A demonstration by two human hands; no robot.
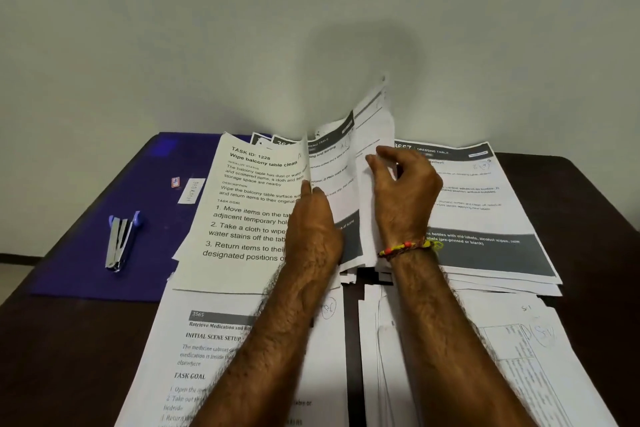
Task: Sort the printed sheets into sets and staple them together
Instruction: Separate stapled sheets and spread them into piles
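Printed sheets lie in several overlapping piles on a dark table (69, 340). My left hand (313, 229) holds up a sheet with a dark header band (329, 163), thumb against its left edge. My right hand (403, 194) grips a second raised sheet (375, 121) that stands nearly upright and is blurred at its top. A "Wipe balcony table clean" sheet (249, 211) lies to the left. A "Dressing table" pile (485, 204) lies to the right. A blue and silver stapler (121, 241) lies on a purple folder (104, 253), apart from both hands.
Nearer me lie a "Retrieve Medication" pile (207, 350) on the left and a pile with handwritten marks (519, 340) on the right. A white label (191, 190) and a small red tag (175, 181) sit on the folder. A pale wall stands behind the table.
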